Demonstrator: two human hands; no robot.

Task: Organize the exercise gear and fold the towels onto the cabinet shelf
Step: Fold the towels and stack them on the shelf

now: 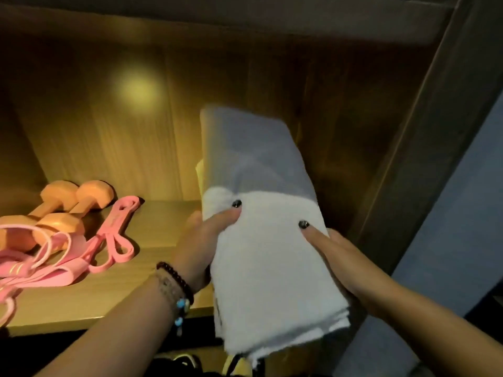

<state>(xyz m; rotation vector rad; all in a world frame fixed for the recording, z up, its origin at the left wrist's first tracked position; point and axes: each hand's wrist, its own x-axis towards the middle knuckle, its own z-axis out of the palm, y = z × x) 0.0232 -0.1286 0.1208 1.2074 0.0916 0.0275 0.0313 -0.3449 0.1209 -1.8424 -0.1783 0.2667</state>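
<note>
A folded white towel [272, 262] with a grey band across its far half is held over the right part of the wooden cabinet shelf [152, 227], its far end inside the cabinet. My left hand [202, 240] grips its left edge, thumb on top. My right hand [340, 257] holds the right edge, thumb lying on the cloth. A pale yellow cloth edge [200, 172] peeks out behind the towel. Two orange dumbbells [62, 210] lie at the shelf's left, with pink resistance bands [109, 240] in front of them.
The cabinet's dark right side wall [424, 148] stands close to the towel. A wooden back panel [136, 118] closes the shelf behind. Dark objects [187, 360] show on the level below the shelf's front edge.
</note>
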